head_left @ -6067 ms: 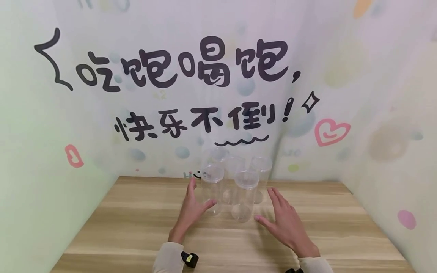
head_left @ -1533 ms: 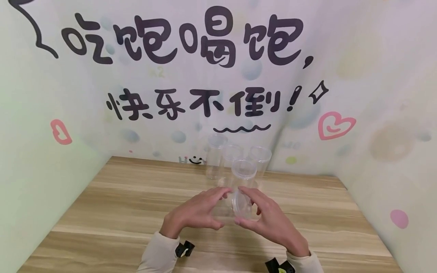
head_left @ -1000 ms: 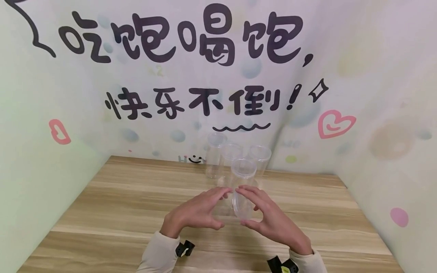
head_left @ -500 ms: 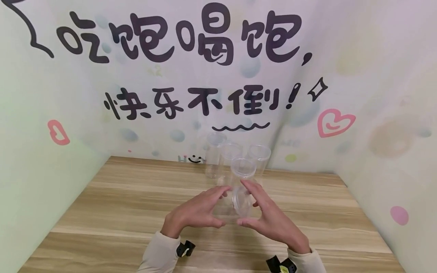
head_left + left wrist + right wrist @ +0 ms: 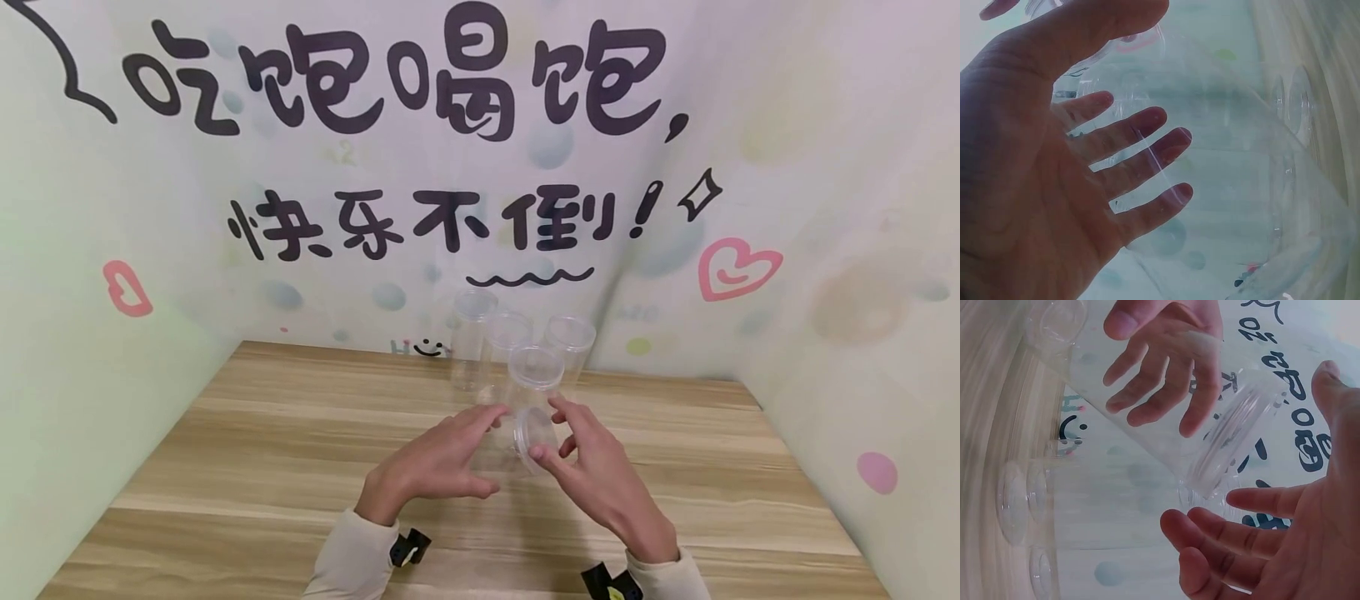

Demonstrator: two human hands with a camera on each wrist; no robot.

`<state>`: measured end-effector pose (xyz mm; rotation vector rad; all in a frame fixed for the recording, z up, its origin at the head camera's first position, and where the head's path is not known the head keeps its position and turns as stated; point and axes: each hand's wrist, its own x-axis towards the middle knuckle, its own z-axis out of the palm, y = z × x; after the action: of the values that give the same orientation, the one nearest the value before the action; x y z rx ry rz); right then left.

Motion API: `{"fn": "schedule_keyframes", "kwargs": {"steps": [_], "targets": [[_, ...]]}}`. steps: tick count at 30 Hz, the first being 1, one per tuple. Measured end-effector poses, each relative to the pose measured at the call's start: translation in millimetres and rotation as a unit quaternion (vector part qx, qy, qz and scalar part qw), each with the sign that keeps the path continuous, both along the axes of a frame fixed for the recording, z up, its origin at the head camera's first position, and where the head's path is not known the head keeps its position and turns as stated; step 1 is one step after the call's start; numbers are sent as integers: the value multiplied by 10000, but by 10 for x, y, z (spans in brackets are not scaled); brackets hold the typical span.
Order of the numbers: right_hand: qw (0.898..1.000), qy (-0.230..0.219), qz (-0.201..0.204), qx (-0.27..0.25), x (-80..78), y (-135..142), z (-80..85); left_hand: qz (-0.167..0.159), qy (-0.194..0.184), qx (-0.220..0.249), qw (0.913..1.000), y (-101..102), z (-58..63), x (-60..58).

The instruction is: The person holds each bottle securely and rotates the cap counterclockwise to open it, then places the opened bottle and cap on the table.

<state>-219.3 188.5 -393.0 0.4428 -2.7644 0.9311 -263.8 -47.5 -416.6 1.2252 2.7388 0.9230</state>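
Note:
My left hand (image 5: 427,462) grips a clear plastic jar (image 5: 1094,359), thumb on one side and fingers on the other. Its fingers show through the see-through wall in the left wrist view. The jar lies tilted on its side, its ridged lid (image 5: 524,442) facing my right hand (image 5: 600,483). That hand is spread around the lid, with thumb and fingers parted; in the right wrist view its fingertips (image 5: 1175,525) stand just off the lid's edge. Behind the hands several similar lidded jars stand upright, the closest being the front jar (image 5: 536,371).
The jars at the back are a left jar (image 5: 471,342), a middle jar (image 5: 508,333) and a right jar (image 5: 572,335). They stand near the rear edge of the wooden table (image 5: 262,442). A printed wall (image 5: 360,292) rises behind it.
Around six seconds ago both hands were beside the standing jars; the front left jar is now lifted and tilted in my left hand. My right fingers have been shifting around its lid.

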Motion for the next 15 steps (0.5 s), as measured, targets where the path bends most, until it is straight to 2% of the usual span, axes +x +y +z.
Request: {"fn": "schedule_keyframes", "kwargs": {"steps": [8, 15], "targets": [[9991, -175, -355, 148, 5, -96, -44, 123, 146, -166, 9997, 4, 6, 0], [9983, -141, -475, 321, -8, -122, -54, 58, 332, -79, 9994, 12, -10, -9]]}}
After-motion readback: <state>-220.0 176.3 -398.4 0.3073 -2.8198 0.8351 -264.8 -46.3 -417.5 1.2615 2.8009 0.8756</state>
